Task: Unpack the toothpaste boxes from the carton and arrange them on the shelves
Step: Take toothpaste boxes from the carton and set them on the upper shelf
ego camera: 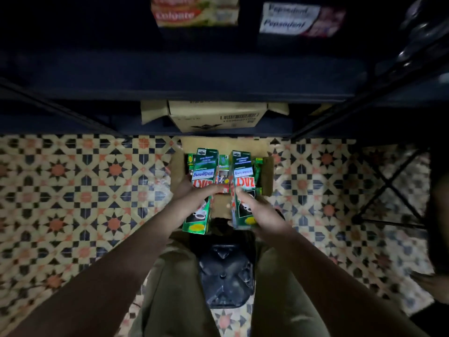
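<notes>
Shelves — dark metal, filling the top of the view from 10 to 2 o'clock. Upper level carries red-and-white boxes at 12 o'clock and white-and-blue boxes at 1 o'clock; lettering blurred. Bottom level holds a second brown carton, flaps out.

Tiled floor patterned, at 9 and 3 o'clock. Black stool at 6 o'clock, between the person's knees.

Open carton on the floor at centre, just in front of the shelves. More green boxes stand inside it, packed close; count not readable.

Left toothpaste box — green, long, tilted, far end over the carton, near end toward the person. Left hand wraps it about mid-length, fingers closed across the printed face.

Right toothpaste box — same kind, same tilt, just beside the first with a gap between. Right hand clamps its lower half, fingers over the face; thumb hidden.

Handling, judged: thin printed card, light, stiff along its length but easily dented on the broad faces — glossy, so likely a little slippery. Best held across the narrow sides near mid-length with moderate squeeze. End flaps may pop if the box is lifted by its ends.
</notes>
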